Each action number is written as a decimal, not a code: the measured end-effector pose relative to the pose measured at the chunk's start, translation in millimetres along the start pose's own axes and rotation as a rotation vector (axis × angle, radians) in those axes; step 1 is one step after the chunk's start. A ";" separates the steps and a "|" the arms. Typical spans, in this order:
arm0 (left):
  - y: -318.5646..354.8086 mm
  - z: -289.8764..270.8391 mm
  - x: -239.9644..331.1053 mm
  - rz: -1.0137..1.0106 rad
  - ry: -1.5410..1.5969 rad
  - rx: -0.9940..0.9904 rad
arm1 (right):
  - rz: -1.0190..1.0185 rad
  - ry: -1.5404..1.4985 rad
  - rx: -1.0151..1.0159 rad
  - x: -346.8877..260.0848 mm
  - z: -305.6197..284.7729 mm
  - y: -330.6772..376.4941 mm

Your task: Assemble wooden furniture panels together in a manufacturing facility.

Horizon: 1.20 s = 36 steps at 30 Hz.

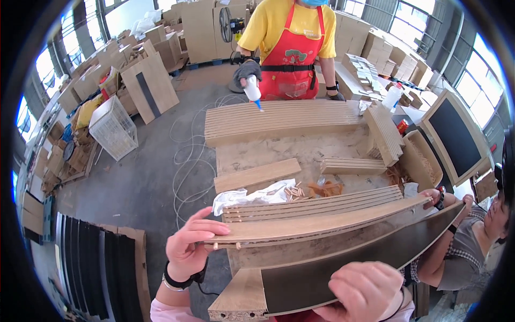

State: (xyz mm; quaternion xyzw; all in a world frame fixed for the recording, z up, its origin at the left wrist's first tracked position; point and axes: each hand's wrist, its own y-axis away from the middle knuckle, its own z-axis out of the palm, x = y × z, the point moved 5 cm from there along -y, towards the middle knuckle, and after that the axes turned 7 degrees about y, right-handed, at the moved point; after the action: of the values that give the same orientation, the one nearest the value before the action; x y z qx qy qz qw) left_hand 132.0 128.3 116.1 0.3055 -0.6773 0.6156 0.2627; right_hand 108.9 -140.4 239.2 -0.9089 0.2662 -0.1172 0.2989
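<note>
Gripping plank (322, 220), left hand (189, 244); right hand (365, 290) curled

Left hand (190, 241) is gripping, fingers pointing rightward, bending and slightly parting, wrist sitting below. Right hand (367, 287) is resting lower and rightward, fingers curling inward, knuckles showing uppermost.

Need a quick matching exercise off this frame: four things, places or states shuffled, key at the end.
Things
1. left hand
2. white crate
3. right hand
4. white bottle

Places or states
A. in a co-worker's gloved hand, blue tip down
B. at the long dark panel, fingers curled
C. on the grey floor
D. holding the end of a wooden board, near two dowels

Pairs: 1-D, 2-C, 3-B, 4-A
</note>
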 end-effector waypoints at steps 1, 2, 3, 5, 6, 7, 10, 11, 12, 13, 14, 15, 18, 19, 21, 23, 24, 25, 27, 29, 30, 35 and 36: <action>-3.1 -5.3 11.8 0.047 -0.048 0.032 | 0.024 -0.020 -0.116 6.6 6.1 -1.2; -6.4 -7.1 21.7 0.103 -0.083 0.061 | 0.050 -0.023 -0.234 13.9 9.9 -0.9; -7.8 -8.7 29.9 0.116 -0.116 0.083 | 0.019 -0.021 -0.225 22.3 10.7 -3.7; -26.7 -1.3 45.9 0.196 -0.112 0.084 | 0.098 -0.023 -0.248 43.0 -13.7 -7.2; -30.7 -0.2 54.5 0.236 -0.152 0.097 | 0.114 -0.025 -0.273 50.9 -20.0 -10.9; -34.6 1.9 59.6 0.248 -0.168 0.100 | 0.142 0.017 -0.265 58.0 -23.7 -12.5; -38.6 4.1 83.1 0.371 -0.224 0.117 | 0.222 0.038 -0.380 78.0 -22.6 -12.1; -36.9 4.5 88.8 0.408 -0.255 0.084 | 0.203 0.021 -0.431 83.4 -17.2 -14.5; -34.8 7.0 99.5 0.452 -0.281 0.051 | 0.183 0.016 -0.478 85.6 -20.0 -17.0; -33.2 8.8 105.6 0.447 -0.326 0.055 | 0.153 0.021 -0.513 89.9 -22.2 -17.9; -30.1 10.9 110.9 0.478 -0.319 0.044 | 0.122 0.025 -0.549 94.7 -22.3 -18.9; -30.8 15.2 115.7 0.526 -0.287 0.026 | 0.074 0.036 -0.524 97.3 -30.3 -18.7; -27.5 16.3 117.1 0.491 -0.401 0.007 | 0.121 -0.038 -0.640 116.0 -25.3 -13.7; -23.0 11.6 108.3 0.521 -0.411 -0.061 | 0.063 -0.012 -0.585 121.8 -23.5 -10.9; -12.1 16.5 111.0 0.351 -0.084 0.067 | 0.046 0.014 -0.504 120.6 -27.1 -13.6; 6.5 19.2 101.8 0.121 0.390 0.130 | 0.074 0.071 -0.399 126.3 -28.4 -9.2; 8.0 29.8 105.7 0.058 0.373 0.094 | 0.067 0.064 -0.392 125.1 -33.5 -4.9; 16.5 37.3 108.9 0.022 0.134 0.051 | 0.058 0.133 -0.382 120.0 -40.4 -2.7; 28.2 54.5 98.8 -0.016 -0.095 0.007 | 0.056 0.208 -0.386 119.9 -41.8 7.6; 40.6 62.4 90.1 0.026 -0.437 0.252 | -0.035 0.188 -0.348 105.0 -38.7 -3.1; 49.6 61.3 83.9 0.009 -0.427 0.263 | -0.102 0.195 -0.310 95.3 -43.0 -7.4; 60.6 58.2 66.5 -0.136 -0.154 0.471 | -0.112 0.230 -0.296 84.3 -39.2 -5.1; 60.1 58.5 67.3 -0.123 -0.188 0.465 | -0.093 0.212 -0.302 77.1 -37.7 -4.9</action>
State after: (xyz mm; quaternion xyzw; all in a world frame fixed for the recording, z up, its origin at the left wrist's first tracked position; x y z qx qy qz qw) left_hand 43.4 67.3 118.8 0.4542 -0.5190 0.7066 0.1584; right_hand 161.0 -197.9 276.3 -0.9374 0.2685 -0.1844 0.1235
